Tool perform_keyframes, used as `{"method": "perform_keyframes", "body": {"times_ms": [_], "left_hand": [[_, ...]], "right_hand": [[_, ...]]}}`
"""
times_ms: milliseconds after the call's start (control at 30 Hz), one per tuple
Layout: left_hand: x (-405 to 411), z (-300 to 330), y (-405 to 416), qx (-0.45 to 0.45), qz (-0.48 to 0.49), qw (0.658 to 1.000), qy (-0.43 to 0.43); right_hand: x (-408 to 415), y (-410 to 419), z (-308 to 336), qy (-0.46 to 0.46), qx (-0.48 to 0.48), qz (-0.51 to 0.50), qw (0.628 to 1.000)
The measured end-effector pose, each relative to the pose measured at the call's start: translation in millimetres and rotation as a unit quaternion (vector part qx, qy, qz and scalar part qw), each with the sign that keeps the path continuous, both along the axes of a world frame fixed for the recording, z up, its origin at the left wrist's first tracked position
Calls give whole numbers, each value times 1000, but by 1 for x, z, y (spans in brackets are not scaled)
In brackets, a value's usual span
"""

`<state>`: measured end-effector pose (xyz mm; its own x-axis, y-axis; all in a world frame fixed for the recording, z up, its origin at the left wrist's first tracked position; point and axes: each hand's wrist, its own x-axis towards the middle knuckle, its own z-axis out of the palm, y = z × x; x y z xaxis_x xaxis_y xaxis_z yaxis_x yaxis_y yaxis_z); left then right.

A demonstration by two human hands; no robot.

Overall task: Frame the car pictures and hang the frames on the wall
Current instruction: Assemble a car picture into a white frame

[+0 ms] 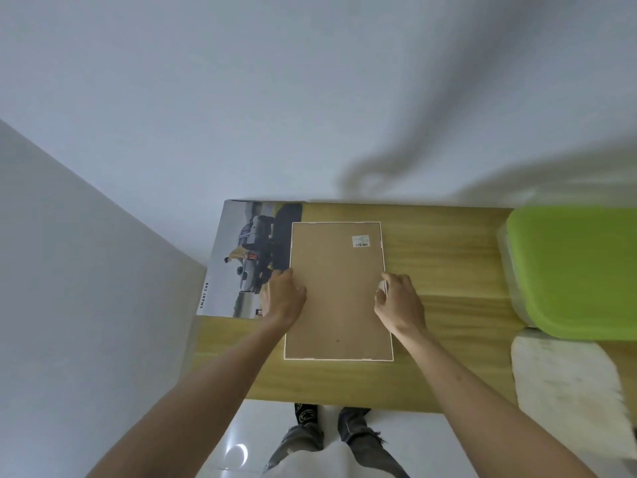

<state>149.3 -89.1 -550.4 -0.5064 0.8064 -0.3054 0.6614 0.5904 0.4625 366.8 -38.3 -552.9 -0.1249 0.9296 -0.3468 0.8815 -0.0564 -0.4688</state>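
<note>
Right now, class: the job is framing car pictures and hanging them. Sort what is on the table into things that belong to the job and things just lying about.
Belongs to the job:
- picture frame, lying face down, brown backing up
- car poster, partly under the frame
- left hand and right hand at the frame's sides

Lying about:
- green-lidded container
- white fluffy item

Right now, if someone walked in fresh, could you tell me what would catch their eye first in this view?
Probably the picture frame, lying face down in the middle of the wooden table with its brown backing up, the left hand and right hand resting on its two long edges. Next, the bright green lid on the container at the table's right end. Then the car poster, lying flat at the left and partly under the frame.
</note>
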Motion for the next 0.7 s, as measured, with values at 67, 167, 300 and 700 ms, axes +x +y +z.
{"method": "perform_keyframes", "body": {"times_ms": [67,167,300,700], "left_hand": [[3,4,-5,-29,-42,998,27],[1,0,-9,-51,-70,995,41],[-5,-7,-17,-68,-106,992,33],[-14,-9,-21,-61,-107,992,-8]], "right_hand": [[0,-13,-3,-44,10,16,999],[-9,-23,-4,-82,-19,-2,996],[-24,-28,0,-76,-55,-58,994],[-20,-10,1,68,-100,-170,978]]}}
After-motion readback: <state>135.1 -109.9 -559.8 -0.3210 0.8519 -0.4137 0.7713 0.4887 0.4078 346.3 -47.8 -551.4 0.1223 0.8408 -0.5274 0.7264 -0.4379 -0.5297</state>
